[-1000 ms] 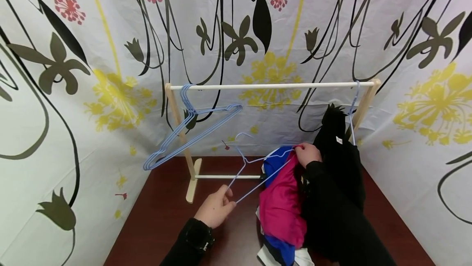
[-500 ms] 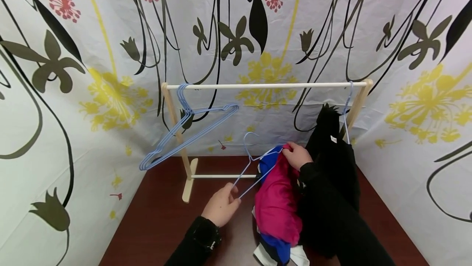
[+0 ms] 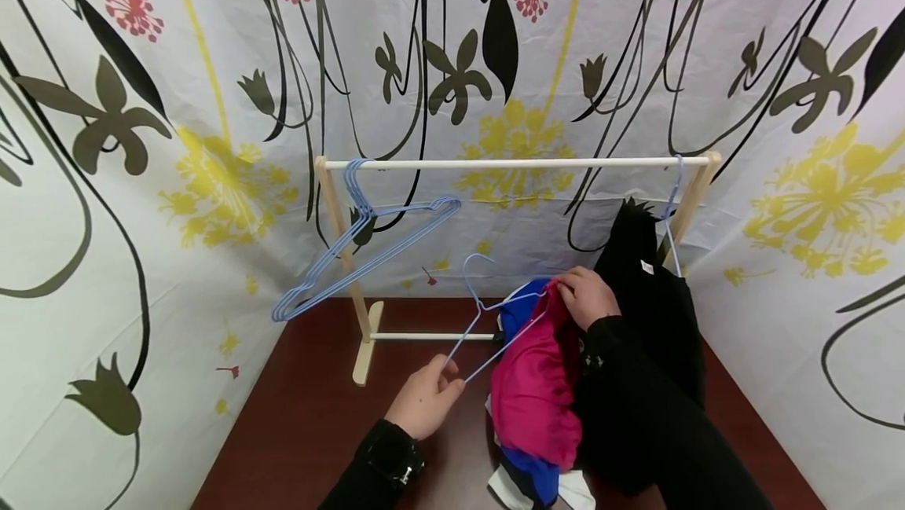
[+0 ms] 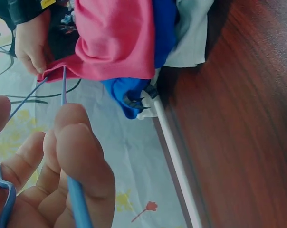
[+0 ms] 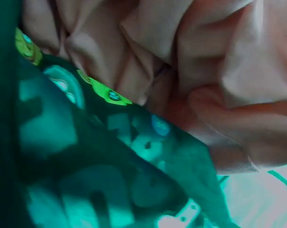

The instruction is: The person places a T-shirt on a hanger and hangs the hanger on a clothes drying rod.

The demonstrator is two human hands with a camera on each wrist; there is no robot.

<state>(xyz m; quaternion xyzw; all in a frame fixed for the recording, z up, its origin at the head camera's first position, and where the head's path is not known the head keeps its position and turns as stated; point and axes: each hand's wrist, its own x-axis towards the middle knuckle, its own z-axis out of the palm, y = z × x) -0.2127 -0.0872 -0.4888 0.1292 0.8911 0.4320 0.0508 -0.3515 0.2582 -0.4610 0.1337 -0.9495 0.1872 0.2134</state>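
grip: left hand (image 3: 424,398) clamped on one corner of a blue wire hanger (image 3: 481,308), thumb and fingers closed about the wire; right hand (image 3: 588,298), at its 2 o'clock, pinches the top edge of a magenta garment (image 3: 530,400). right-wrist view is colour-shifted and shows no fingertips, so that pinch is read from the head view.

change over the last second: left hand and hanger neck have shifted slightly toward 3 o'clock, right fingertips slightly toward 9, so the hands are nearer each other. the hanger's far end now meets the cloth just short of the right fingertips. left-wrist view agrees: both wires run to the folded edge. reading: hanger is being worked into the garment, probably only one end so far; depth cannot be told.

outward: magenta garment, at left hand's 3 o'clock, lies on a blue garment (image 3: 540,482) and white cloth (image 3: 576,490). black garment (image 3: 672,329) at right hand's 3 o'clock, beneath the rack rail (image 3: 523,164). spare hangers (image 3: 364,214) hang at left hand's 11 o'clock.
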